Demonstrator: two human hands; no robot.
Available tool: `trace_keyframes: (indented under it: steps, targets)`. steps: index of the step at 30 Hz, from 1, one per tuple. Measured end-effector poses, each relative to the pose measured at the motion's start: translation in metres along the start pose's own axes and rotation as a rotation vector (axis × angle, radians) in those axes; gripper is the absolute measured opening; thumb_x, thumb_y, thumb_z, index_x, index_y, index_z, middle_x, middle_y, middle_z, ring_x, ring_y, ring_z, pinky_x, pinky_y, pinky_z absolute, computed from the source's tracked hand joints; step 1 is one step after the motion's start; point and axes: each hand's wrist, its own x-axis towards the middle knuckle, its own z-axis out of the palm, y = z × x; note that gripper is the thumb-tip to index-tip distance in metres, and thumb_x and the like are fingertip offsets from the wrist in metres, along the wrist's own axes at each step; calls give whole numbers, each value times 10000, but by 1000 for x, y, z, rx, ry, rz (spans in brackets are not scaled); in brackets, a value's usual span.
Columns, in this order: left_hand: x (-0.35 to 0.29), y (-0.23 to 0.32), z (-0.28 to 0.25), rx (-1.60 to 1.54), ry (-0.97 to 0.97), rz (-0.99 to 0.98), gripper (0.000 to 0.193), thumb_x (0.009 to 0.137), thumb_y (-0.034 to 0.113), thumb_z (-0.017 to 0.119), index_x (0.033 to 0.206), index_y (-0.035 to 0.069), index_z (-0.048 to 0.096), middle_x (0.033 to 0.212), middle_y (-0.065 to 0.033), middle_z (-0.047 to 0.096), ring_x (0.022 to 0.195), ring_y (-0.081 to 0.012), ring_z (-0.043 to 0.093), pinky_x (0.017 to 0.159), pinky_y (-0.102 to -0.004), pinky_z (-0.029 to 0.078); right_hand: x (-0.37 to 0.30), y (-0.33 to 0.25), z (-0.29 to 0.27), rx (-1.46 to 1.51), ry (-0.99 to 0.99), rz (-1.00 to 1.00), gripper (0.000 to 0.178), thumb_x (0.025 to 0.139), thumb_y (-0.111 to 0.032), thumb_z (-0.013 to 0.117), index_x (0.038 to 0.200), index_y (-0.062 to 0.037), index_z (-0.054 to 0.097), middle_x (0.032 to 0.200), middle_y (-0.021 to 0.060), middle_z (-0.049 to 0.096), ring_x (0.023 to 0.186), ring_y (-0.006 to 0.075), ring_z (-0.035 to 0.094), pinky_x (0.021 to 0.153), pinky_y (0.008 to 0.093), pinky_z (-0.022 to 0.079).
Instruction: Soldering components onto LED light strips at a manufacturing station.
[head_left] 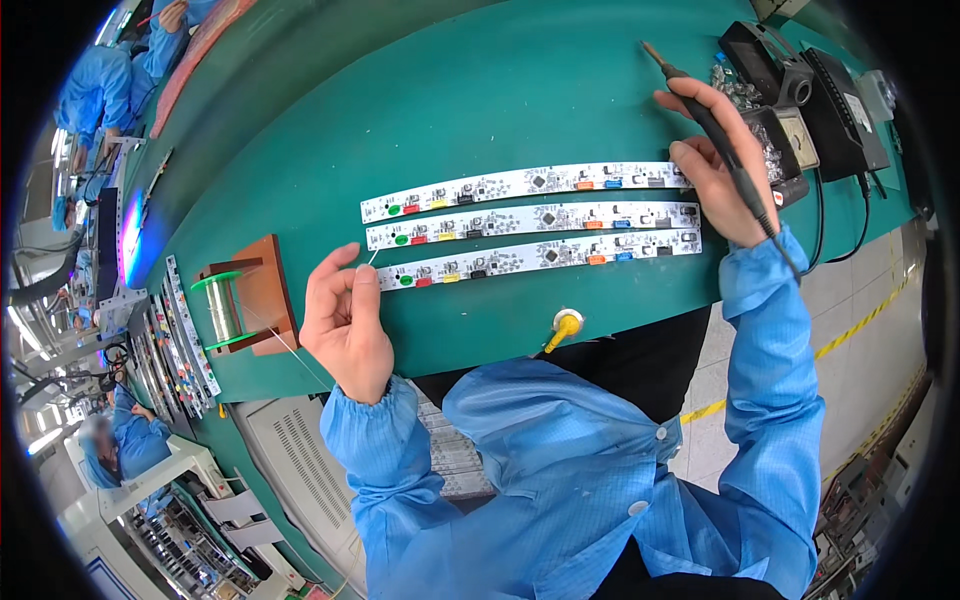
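The left hand [346,325] pinches solder wire [374,257]; the right hand [718,190] grips a soldering iron [719,140] tip-away, presumably sparing the top circuit board [520,184].

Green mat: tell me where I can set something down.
Widest: the mat beyond the three circuit boards, left of the soldering iron, barring small specks. Smaller: the strip before the nearest board, between the left hand and the yellow plug. Crowded: the right end, with small parts and a black box, and around the solder spool at left.
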Motion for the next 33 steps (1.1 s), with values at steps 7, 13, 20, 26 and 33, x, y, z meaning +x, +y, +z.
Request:
trace_keyframes:
  steps: [7,13,20,26,33]
  targets:
    - [-38,55,18,121,-183,181,90,737,-39,661,815,-16,622,811,-105,613,584,-90,528,486,-221,402,-16,-17,11,-413,210,-250,452,784,81,547,1212,-57,503,972,78,599,698,123,522,696,254,459]
    - [-70,80,86,-260,-384,259,172,608,-69,688,760,3,652,690,-106,592,563,-166,551,477,-253,402,-93,-56,22,412,-171,-123,483,806,-220,665,1202,-94,417,1160,288,527,659,126,513,626,269,452]
    - [-69,80,118,-327,-485,297,203,575,-55,731,759,1,665,702,-84,611,530,-167,569,454,-263,423,-98,-42,6,296,-63,-199,520,786,80,564,1219,-156,396,1141,320,526,600,107,500,556,234,450]
    - [-63,69,125,-179,-304,346,203,609,-105,681,780,2,654,676,-100,607,547,-167,580,443,-245,410,-67,-25,-20,123,202,-169,422,894,-130,515,1291,-24,419,1091,244,591,695,122,535,660,255,463]
    - [-49,63,139,50,-313,258,157,651,-47,650,702,23,519,944,-168,631,611,-191,611,485,-266,454,-47,-25,-50,191,70,79,316,869,-224,529,972,61,622,756,115,613,564,146,560,516,247,439]
